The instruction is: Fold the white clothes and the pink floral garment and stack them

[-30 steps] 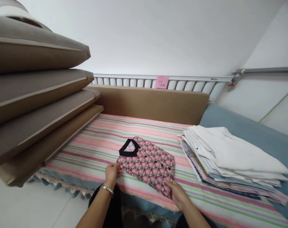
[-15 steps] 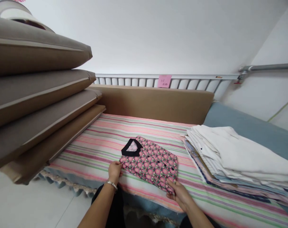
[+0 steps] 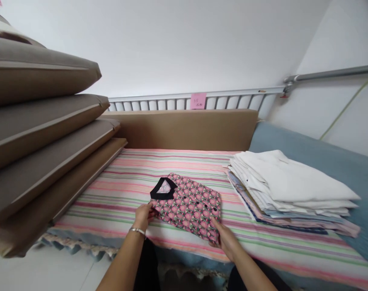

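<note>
A folded pink flower-print garment [image 3: 188,206] with a black collar and dark buttons lies on the striped sheet [image 3: 126,182] of a bed. My left hand [image 3: 143,215] grips its near left corner, fingers closed on the cloth. At the near right corner my right hand [image 3: 224,238] pinches the hem between thumb and fingers. A silver bracelet circles my left wrist.
A stack of folded white and pale garments [image 3: 287,190] lies to the right on the sheet. Several brown cushions [image 3: 44,133] are piled at the left. A tan board [image 3: 186,129] and a white rail with a pink note [image 3: 198,101] stand behind. Blue cover [image 3: 323,157] at the right.
The view has shifted slightly. Both hands stay on the near corners of the pink garment, which has barely moved on the sheet.
</note>
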Tool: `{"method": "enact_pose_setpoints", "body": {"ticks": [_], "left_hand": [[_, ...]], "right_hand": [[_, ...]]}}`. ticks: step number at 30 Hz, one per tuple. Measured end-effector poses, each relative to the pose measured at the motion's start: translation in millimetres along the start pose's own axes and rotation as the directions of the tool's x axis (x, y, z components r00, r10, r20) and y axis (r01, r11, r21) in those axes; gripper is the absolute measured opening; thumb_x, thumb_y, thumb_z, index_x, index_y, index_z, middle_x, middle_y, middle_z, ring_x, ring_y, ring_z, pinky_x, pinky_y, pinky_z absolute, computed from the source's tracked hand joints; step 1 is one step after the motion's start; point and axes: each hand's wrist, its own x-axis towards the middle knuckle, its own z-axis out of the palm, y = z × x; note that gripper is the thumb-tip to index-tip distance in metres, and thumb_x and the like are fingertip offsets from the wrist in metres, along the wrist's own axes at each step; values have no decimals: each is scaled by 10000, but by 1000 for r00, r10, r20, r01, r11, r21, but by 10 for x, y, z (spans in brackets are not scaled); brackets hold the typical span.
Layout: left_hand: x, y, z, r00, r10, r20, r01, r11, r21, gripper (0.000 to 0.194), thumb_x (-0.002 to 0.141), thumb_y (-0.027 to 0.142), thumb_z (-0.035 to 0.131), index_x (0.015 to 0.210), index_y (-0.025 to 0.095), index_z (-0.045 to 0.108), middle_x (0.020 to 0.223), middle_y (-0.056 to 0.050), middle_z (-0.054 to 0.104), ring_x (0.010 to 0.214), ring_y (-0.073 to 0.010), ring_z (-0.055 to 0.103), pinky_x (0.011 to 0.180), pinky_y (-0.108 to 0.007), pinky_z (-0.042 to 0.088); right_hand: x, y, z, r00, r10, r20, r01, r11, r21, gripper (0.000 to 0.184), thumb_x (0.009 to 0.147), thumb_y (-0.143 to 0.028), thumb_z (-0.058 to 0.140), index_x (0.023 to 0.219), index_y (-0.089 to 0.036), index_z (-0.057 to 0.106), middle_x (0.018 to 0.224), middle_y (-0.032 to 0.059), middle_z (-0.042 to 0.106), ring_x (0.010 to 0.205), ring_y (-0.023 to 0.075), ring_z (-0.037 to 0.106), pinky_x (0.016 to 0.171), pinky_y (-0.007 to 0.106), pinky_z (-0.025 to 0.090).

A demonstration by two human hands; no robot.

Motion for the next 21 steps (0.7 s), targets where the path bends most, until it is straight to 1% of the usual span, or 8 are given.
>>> {"method": "enact_pose_setpoints", "body": {"ticks": [3, 5, 7, 9, 11, 14, 18, 21], "left_hand": [[9, -29, -24, 1000, -25, 19, 25, 1000, 10, 171, 819, 310, 556, 813, 139, 554, 614, 48, 556, 539, -85, 552, 556, -247, 481], [16, -77, -57, 999, -38, 7, 37, 999, 40, 169, 834, 303, 544, 804, 136, 546, 616, 53, 538, 517, -72, 518, 553, -243, 480], [32, -126, -89, 999, -36, -5, 36, 996, 80, 165, 837, 293, 541, 783, 138, 536, 592, 65, 509, 476, -61, 471, 531, -237, 467], [59, -161, -109, 1000, -17, 5, 17, 993, 114, 154, 831, 271, 538, 745, 144, 520, 568, 72, 496, 453, -60, 460, 521, -236, 462], [90, -180, -120, 1000, 7, 29, -11, 990, 139, 160, 813, 249, 532, 685, 160, 496, 547, 69, 501, 443, -72, 484, 524, -246, 471], [131, -207, -125, 998, 49, 46, -57, 982, 178, 193, 778, 248, 533, 610, 183, 461, 520, 59, 509, 426, -92, 508, 507, -253, 473], [173, -250, -121, 995, 95, 24, -98, 959, 265, 228, 756, 243, 540, 565, 199, 423, 429, 72, 440, 365, -102, 467, 427, -239, 422], [203, -262, -112, 994, 106, 12, -104, 941, 321, 238, 759, 224, 535, 559, 203, 406, 386, 77, 413, 343, -112, 456, 397, -237, 396]], "right_hand": [[24, 15, 2, 1000, -19, 4, 19, 1000, -4, 482, 663, -520, 692, 1016, -207, 588, 821, 75, 720, 633, 210, 652, 479, 303, 506], [39, 28, 5, 1000, -28, 3, 28, 1000, -2, 484, 663, -515, 694, 1018, -201, 597, 827, 84, 722, 631, 218, 658, 468, 303, 501], [43, 34, 14, 999, -32, 1, 32, 999, 13, 491, 666, -518, 690, 1029, -200, 604, 862, 97, 723, 670, 234, 670, 483, 312, 508], [39, 19, 31, 1000, -23, 1, 23, 999, 47, 496, 677, -527, 678, 1043, -201, 608, 920, 108, 718, 752, 247, 679, 541, 330, 529], [39, -22, 48, 1000, -1, 19, -1, 994, 105, 501, 700, -535, 656, 1067, -198, 607, 974, 113, 709, 841, 247, 676, 640, 354, 546], [70, -128, 54, 1000, 14, 27, -18, 984, 176, 499, 747, -524, 615, 1117, -190, 592, 1001, 118, 703, 901, 239, 667, 752, 376, 537], [170, -254, 8, 1000, 15, -8, -13, 984, 176, 456, 779, -457, 603, 1133, -169, 589, 972, 130, 709, 899, 245, 669, 798, 398, 523], [258, -283, -22, 999, 17, 32, -23, 982, 185, 410, 783, -410, 605, 1109, -161, 604, 959, 130, 712, 907, 245, 668, 810, 403, 520]]}}
